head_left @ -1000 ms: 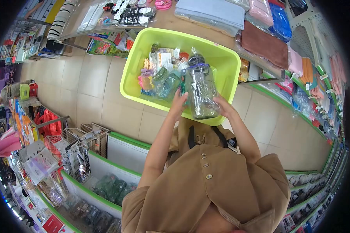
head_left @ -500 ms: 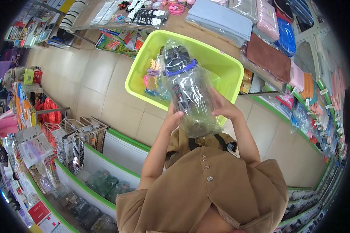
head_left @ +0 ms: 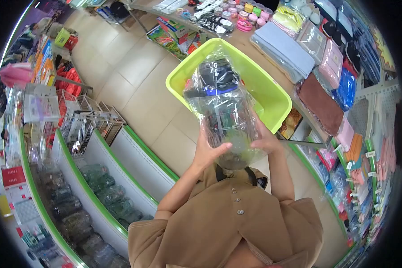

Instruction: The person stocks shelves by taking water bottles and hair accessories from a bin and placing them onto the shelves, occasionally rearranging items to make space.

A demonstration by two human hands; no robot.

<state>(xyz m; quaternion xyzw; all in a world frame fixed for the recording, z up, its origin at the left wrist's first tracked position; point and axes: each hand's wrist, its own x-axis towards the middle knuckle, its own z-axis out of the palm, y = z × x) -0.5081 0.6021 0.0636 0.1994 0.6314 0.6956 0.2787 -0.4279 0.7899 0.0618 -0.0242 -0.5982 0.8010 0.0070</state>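
A large clear water bottle (head_left: 230, 114) in crinkled plastic wrap is held between my two hands, its black lid pointing away from me and a blue-purple band below the lid. My left hand (head_left: 210, 152) grips the bottle's left side near the base, thumb on top. On the opposite side, my right hand (head_left: 265, 138) has its fingers round the wrap, partly hidden by the bottle. Beneath and beyond the bottle stands a lime-green plastic tub (head_left: 272, 91), whose contents are mostly covered by the bottle.
White shelves with green edges (head_left: 149, 152) stand to my left, with several green-tinted bottles (head_left: 109, 192) on a lower tier. A wire basket (head_left: 105, 120) is beyond them. Ahead, a table holds a folded pale-blue cloth (head_left: 283, 51) and a brown cloth (head_left: 321, 102). Hanging goods line the right.
My view has turned, and the bottle sits slightly further right and lower in it, nearer my body. Both hands keep their hold. More shelf bottles show on the left.
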